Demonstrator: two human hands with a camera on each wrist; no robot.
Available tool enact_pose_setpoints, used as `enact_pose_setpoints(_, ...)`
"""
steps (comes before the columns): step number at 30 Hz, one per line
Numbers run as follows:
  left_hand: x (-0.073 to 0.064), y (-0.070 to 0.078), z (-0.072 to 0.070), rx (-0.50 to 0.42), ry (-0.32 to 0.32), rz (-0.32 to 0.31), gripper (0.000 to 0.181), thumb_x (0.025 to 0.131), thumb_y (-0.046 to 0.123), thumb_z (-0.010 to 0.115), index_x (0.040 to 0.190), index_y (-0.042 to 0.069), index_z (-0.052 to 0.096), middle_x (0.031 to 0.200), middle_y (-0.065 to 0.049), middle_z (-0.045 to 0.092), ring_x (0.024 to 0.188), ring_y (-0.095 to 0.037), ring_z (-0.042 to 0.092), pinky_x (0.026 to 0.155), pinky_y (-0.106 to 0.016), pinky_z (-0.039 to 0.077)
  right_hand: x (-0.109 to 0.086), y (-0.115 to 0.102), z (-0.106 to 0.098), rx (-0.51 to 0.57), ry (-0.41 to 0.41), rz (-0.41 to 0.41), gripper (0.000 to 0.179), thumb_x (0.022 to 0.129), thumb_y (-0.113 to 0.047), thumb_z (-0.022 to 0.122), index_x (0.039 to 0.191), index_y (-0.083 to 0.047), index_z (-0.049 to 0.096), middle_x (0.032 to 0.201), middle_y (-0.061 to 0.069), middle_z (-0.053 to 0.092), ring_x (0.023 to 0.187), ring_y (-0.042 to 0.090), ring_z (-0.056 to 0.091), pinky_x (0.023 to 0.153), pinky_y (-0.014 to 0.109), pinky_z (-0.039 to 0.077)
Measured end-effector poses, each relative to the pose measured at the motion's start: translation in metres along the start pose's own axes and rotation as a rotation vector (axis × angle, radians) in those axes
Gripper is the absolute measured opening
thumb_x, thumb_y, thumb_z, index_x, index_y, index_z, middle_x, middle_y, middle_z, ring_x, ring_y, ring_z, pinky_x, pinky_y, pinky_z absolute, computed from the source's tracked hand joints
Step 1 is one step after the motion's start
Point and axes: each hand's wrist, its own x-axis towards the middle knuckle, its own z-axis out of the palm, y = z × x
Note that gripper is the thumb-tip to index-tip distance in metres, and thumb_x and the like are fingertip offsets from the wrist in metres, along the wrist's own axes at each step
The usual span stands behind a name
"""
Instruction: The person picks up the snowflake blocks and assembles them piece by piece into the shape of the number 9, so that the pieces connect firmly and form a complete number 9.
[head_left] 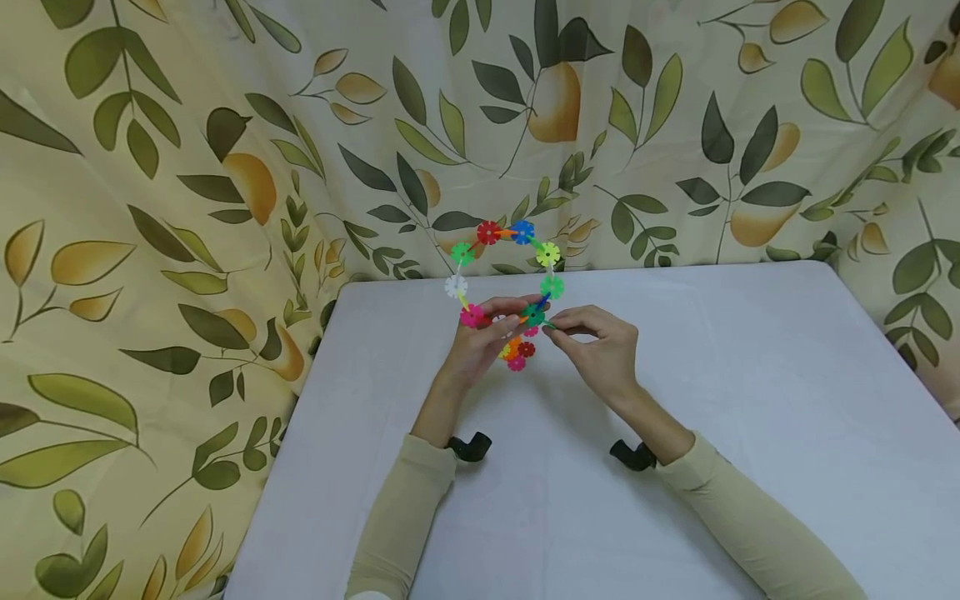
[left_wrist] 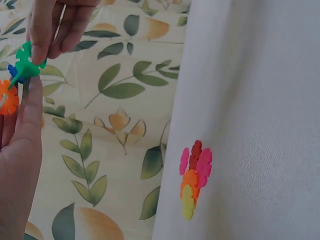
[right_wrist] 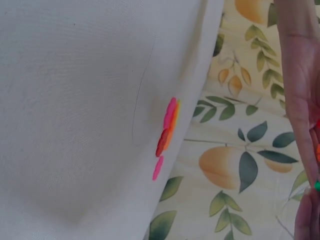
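A ring of notched plastic snowflake discs in many colours stands up above the table, its far side marked by a red disc (head_left: pixel 488 232) and a blue disc (head_left: pixel 522 232). My left hand (head_left: pixel 474 342) holds the near side of this ring, between a pink disc (head_left: pixel 472 316) and a dark green disc (head_left: pixel 534 315). With thumb and forefinger, my right hand (head_left: pixel 600 343) pinches a green disc (head_left: pixel 550 326) seen nearly edge-on, against the dark green one. In the left wrist view, green discs (left_wrist: pixel 27 62) meet at the right fingertips; whether they are slotted together cannot be told.
Below the hands lie several loose discs on the white table (head_left: pixel 720 358): a pink one (head_left: pixel 517 363), a red one (head_left: pixel 527 349), and orange and yellow ones partly overlapping. A leaf-patterned curtain (head_left: pixel 315 150) hangs behind and to the left of the table.
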Motion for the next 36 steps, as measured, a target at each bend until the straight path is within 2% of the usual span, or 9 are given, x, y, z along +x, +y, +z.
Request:
enact_pose_setpoints(3,0.0,0.0,-0.002,-0.004,0.025,-0.001,0.03,0.103,-0.001,0.054,0.123,0.011,0.073,0.137,-0.016,0.067,0.13,-0.036,0.061,0.112,-0.05,0.046,-0.002,0.012,-0.002,-0.036,-0.048,0.01,0.023,0.076,0.009,0.088,0.095,-0.001,0.08,0.095,0.012,0.078,0.084,0.026,0.075,0.08,0.021,0.059)
enact_pose_setpoints(6,0.0,0.001,-0.007,-0.032,0.05,0.01,0.03,0.104,-0.001,0.053,0.127,0.007,0.07,0.137,-0.017,0.066,0.128,-0.036,0.063,0.108,-0.053,0.049,-0.002,0.019,-0.004,-0.101,-0.133,0.098,0.027,0.079,0.0,0.089,0.104,-0.003,0.079,0.1,0.009,0.078,0.087,0.025,0.076,0.08,0.031,0.062)
enact_pose_setpoints(10,0.0,0.005,-0.012,-0.086,0.061,0.033,0.03,0.105,-0.002,0.05,0.128,0.004,0.068,0.136,-0.018,0.066,0.124,-0.037,0.066,0.105,-0.057,0.049,-0.001,0.029,-0.004,-0.189,-0.327,0.318,0.032,0.085,-0.01,0.087,0.115,-0.004,0.077,0.11,0.011,0.077,0.094,0.027,0.076,0.082,0.043,0.063)
enact_pose_setpoints(14,-0.001,0.008,-0.016,-0.094,0.057,0.035,0.03,0.106,-0.001,0.049,0.126,0.006,0.07,0.135,-0.015,0.067,0.123,-0.034,0.067,0.105,-0.054,0.05,0.003,0.042,0.002,-0.257,-0.563,0.491,0.035,0.089,-0.015,0.083,0.12,-0.002,0.074,0.117,0.015,0.075,0.1,0.032,0.074,0.086,0.047,0.062)
enact_pose_setpoints(16,-0.001,0.009,-0.017,-0.092,0.058,0.036,0.03,0.106,0.0,0.05,0.126,0.007,0.07,0.135,-0.014,0.068,0.122,-0.033,0.068,0.105,-0.053,0.051,0.005,0.05,0.006,-0.285,-0.657,0.537,0.036,0.09,-0.017,0.082,0.121,-0.002,0.074,0.118,0.016,0.074,0.099,0.031,0.074,0.085,0.045,0.062)
enact_pose_setpoints(19,-0.001,0.008,-0.018,-0.097,0.057,0.038,0.03,0.105,-0.001,0.05,0.126,0.007,0.069,0.133,-0.013,0.069,0.121,-0.032,0.068,0.105,-0.051,0.051,0.007,0.06,0.013,-0.315,-0.754,0.547,0.035,0.091,-0.019,0.08,0.121,-0.004,0.074,0.116,0.015,0.074,0.094,0.027,0.072,0.08,0.04,0.062)
enact_pose_setpoints(27,-0.002,0.009,-0.018,-0.132,0.019,0.031,0.032,0.103,-0.004,0.047,0.125,0.009,0.067,0.131,-0.013,0.07,0.118,-0.034,0.07,0.103,-0.049,0.054,0.012,0.078,0.032,-0.488,-0.843,0.429,0.033,0.087,-0.016,0.081,0.118,-0.006,0.076,0.1,0.011,0.071,0.092,0.029,0.063,0.082,0.046,0.056)
enact_pose_setpoints(31,-0.002,0.009,-0.016,-0.162,-0.021,0.037,0.033,0.103,-0.005,0.046,0.126,0.007,0.065,0.132,-0.015,0.069,0.117,-0.036,0.07,0.102,-0.056,0.052,0.013,0.08,0.037,-0.518,-0.839,0.452,0.021,0.085,-0.014,0.081,0.104,-0.007,0.077,0.092,0.009,0.068,0.085,0.028,0.062,0.077,0.044,0.056)
enact_pose_setpoints(36,-0.002,0.009,-0.016,-0.145,-0.012,0.03,0.031,0.102,-0.003,0.048,0.126,0.008,0.066,0.132,-0.014,0.069,0.117,-0.033,0.07,0.101,-0.054,0.053,0.013,0.08,0.036,-0.483,-0.81,0.485,0.019,0.082,-0.013,0.086,0.092,-0.006,0.071,0.082,0.005,0.068,0.078,0.025,0.061,0.071,0.038,0.055)
